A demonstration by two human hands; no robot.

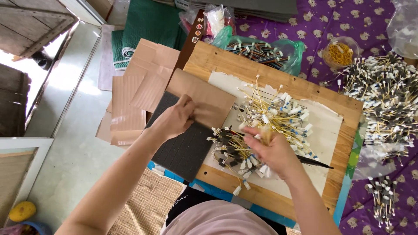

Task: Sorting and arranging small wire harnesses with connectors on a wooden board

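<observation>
My left hand (176, 118) rests on a dark grey foam sheet (183, 150) cut into small squares, its fingertips pinched at the edge of a brown cardboard piece (204, 95). My right hand (272, 152) is closed around a bundle of thin yellow wires with white connectors (278, 114), held over a wooden board (278, 72). A heap of wires with dark foam pieces on them (228, 150) lies just left of the right hand. A black pen-like tool (315, 162) lies beside the right wrist.
Large piles of finished wires with foam (387, 98) lie on the purple patterned cloth (361, 21) at right. A bowl of yellow rubber bands (340, 53) and a green bag of wires (261, 50) sit at the back. Cardboard sheets (135, 95) lie to the left.
</observation>
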